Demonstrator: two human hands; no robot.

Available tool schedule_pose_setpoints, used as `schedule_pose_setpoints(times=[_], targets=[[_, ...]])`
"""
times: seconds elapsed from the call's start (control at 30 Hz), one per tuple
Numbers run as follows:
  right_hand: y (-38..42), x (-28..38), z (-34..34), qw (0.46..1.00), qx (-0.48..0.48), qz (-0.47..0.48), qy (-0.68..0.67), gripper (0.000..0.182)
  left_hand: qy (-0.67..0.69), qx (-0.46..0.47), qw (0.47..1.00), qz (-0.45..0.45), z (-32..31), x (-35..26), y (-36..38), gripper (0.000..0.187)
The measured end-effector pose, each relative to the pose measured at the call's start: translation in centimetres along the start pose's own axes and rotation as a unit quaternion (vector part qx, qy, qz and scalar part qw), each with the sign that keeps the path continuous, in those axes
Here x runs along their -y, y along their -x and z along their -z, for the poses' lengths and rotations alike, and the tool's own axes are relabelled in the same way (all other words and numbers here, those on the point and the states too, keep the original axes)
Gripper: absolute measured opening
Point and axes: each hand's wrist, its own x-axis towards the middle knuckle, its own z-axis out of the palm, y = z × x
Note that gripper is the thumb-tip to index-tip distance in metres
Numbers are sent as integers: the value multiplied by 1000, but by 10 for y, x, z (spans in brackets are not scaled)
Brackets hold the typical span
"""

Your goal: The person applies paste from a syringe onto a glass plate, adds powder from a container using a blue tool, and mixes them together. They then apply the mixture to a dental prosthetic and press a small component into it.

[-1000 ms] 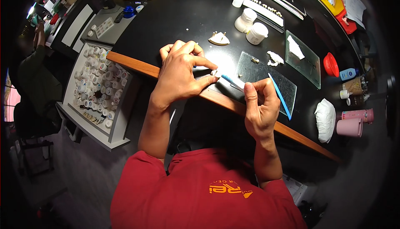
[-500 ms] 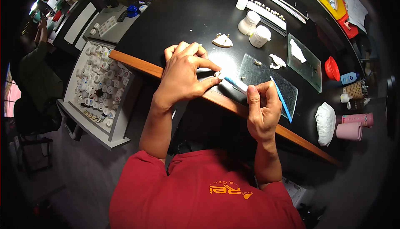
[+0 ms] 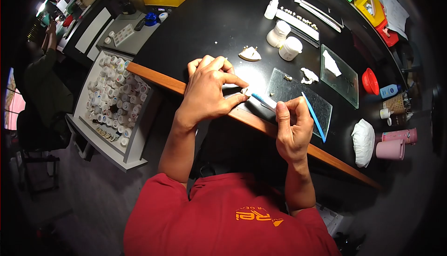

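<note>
Between thumb and index finger my left hand [image 3: 208, 88] pinches a small whitish piece [image 3: 245, 91] over the table's wooden edge. My right hand [image 3: 295, 126] grips a blue-and-white stick tool [image 3: 264, 100], its blue tip close to the piece; whether they touch I cannot tell. Right of the tool lies a dark glass slab [image 3: 302, 97] with small pale bits on it and a blue stick [image 3: 314, 117] across its edge. Beyond my hands a white plaster model [image 3: 250, 53] with pins rests on the black table.
Two white jars [image 3: 290, 48] and a small bottle [image 3: 271, 8] stand farther back. A second glass slab [image 3: 340, 76], a red bowl [image 3: 370, 81] and a white bag [image 3: 363, 143] are at the right. An open drawer [image 3: 114, 102] of small jars is at left, near another person [image 3: 46, 79].
The whole view has shifted slightly, with the table things a little lower. Both hands keep nearly the same pose and hold the same things.
</note>
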Motion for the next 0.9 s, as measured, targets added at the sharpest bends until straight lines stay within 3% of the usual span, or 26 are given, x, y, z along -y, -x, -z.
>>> schedule_pose_setpoints(times=[0.27,0.37,0.43,0.6,0.73,0.83,0.9], targets=[[2,0,0,1000,-15,-1,2,19,-1,1,1000,13,1,-2,0,31],[9,-7,5,996,-70,-26,-42,19,-9,-1,1000,14,2,-2,0,34],[15,-9,11,989,-91,-28,-112,14,-5,13,1000,21,1,1,1,44],[27,-8,27,983,-112,-44,-138,12,22,35,999,14,10,7,-2,76],[33,-12,35,984,-105,-43,-137,12,171,42,984,6,25,29,-4,49],[32,-15,36,988,-87,-40,-123,11,63,57,996,13,27,25,-5,43],[30,-16,35,992,-72,-34,-100,10,71,46,996,37,27,17,-5,30]])
